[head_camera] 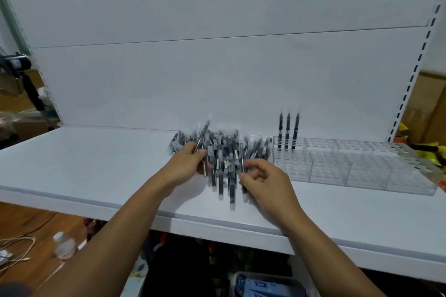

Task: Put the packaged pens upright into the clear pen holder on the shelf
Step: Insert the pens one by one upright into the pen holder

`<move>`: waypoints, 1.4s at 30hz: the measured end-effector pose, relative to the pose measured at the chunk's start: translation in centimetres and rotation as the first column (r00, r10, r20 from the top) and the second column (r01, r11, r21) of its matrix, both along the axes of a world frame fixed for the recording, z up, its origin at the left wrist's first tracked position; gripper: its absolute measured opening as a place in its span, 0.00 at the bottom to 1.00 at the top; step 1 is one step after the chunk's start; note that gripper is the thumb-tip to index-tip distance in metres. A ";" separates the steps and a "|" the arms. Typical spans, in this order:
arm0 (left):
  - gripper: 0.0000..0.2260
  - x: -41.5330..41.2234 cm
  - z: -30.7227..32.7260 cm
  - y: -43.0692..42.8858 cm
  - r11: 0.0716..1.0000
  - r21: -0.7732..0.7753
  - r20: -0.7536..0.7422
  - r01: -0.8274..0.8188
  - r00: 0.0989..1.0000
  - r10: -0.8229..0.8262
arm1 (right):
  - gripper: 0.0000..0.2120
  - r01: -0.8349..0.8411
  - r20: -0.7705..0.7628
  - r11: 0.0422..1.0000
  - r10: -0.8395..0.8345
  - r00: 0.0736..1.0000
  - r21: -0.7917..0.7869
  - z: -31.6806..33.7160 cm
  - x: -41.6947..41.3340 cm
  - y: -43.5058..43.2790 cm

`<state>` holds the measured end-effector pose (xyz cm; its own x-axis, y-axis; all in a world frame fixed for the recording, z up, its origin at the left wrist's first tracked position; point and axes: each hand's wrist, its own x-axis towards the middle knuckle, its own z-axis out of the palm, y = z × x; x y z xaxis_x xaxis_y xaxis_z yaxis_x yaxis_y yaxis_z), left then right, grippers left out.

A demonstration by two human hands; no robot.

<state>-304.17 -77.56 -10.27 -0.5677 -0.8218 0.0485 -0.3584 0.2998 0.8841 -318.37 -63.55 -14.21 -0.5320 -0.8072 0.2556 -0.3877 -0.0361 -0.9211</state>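
A heap of packaged black pens (223,149) lies in the middle of the white shelf (96,157). My left hand (187,164) grips one packaged pen (201,138) that points up and away at the heap's left side. My right hand (263,178) pinches another packaged pen (242,159) at the heap's front right. The clear pen holder (350,166) stands to the right on the shelf. Three black pens (287,131) stand upright in its back left corner.
The shelf's white back panel (217,67) rises behind the heap. A slotted upright (415,65) runs along the right edge. Below the shelf's front edge are a water bottle (64,246), cables on a wooden floor (31,224), and a grey bin (268,284).
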 end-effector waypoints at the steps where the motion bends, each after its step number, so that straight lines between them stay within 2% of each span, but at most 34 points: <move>1: 0.08 -0.2 0.0 0.0 1.000 -0.005 -0.050 0.023 0.998 -0.023 | 0.09 -0.009 0.046 1.000 0.010 0.999 -0.010 0.1 0.0 0.0; 5: 0.09 -2.7 0.3 0.4 0.989 0.062 -0.287 0.137 0.951 -0.114 | 0.09 -0.058 0.156 0.997 0.065 0.986 -0.049 1.7 -0.7 0.9; 8: 0.08 -5.9 0.7 1.4 0.970 0.086 -0.422 0.226 0.890 -0.170 | 0.05 -0.041 0.067 0.997 0.045 0.997 -0.067 4.3 -3.0 2.2; 11: 0.08 -9.8 1.4 2.2 0.947 0.033 -0.532 0.320 0.807 -0.255 | 0.03 0.037 -0.033 0.995 -0.041 0.999 -0.092 6.6 -7.0 2.9; 16: 0.09 -15.6 3.0 1.9 0.928 -0.078 -0.614 0.365 0.716 -0.333 | 0.03 0.199 -0.083 0.971 -0.211 0.974 -0.132 9.0 -14.6 2.1; 19: 0.09 -17.6 3.4 1.0 0.924 -0.100 -0.626 0.369 0.698 -0.347 | 0.04 0.222 -0.102 0.968 -0.234 0.967 -0.116 9.3 -17.6 0.6; 23: 0.09 -18.0 2.5 0.2 0.916 -0.131 -0.591 0.380 0.712 -0.380 | 0.07 0.227 -0.178 0.974 -0.226 0.958 -0.013 8.2 -19.5 -1.1; 28: 0.09 -17.4 1.7 0.2 0.909 -0.121 -0.558 0.399 0.730 -0.394 | 0.07 0.258 -0.402 0.964 -0.212 0.890 0.063 7.2 -20.1 -1.5; 31: 0.09 -17.3 1.5 0.6 0.900 -0.102 -0.542 0.424 0.735 -0.408 | 0.06 0.261 -0.528 0.948 -0.130 0.839 0.182 6.9 -19.7 -1.9; 34: 0.08 -17.3 1.4 1.0 0.890 -0.102 -0.530 0.444 0.733 -0.426 | 0.06 0.279 -0.579 0.917 -0.068 0.813 0.284 6.3 -19.2 -2.5; 39: 0.08 -17.2 1.3 1.3 0.894 -0.099 -0.514 0.438 0.747 -0.423 | 0.11 0.320 -0.575 0.908 -0.114 0.810 0.270 6.3 -19.4 -1.5; 40: 0.08 -17.2 1.3 1.3 0.894 -0.094 -0.513 0.438 0.748 -0.421 | 0.11 0.321 -0.557 0.917 -0.143 0.818 0.237 6.4 -19.4 -0.9; 42: 0.08 -17.2 1.4 1.5 0.890 -0.081 -0.519 0.449 0.743 -0.423 | 0.07 0.322 -0.513 0.942 -0.231 0.827 0.095 6.6 -19.1 0.1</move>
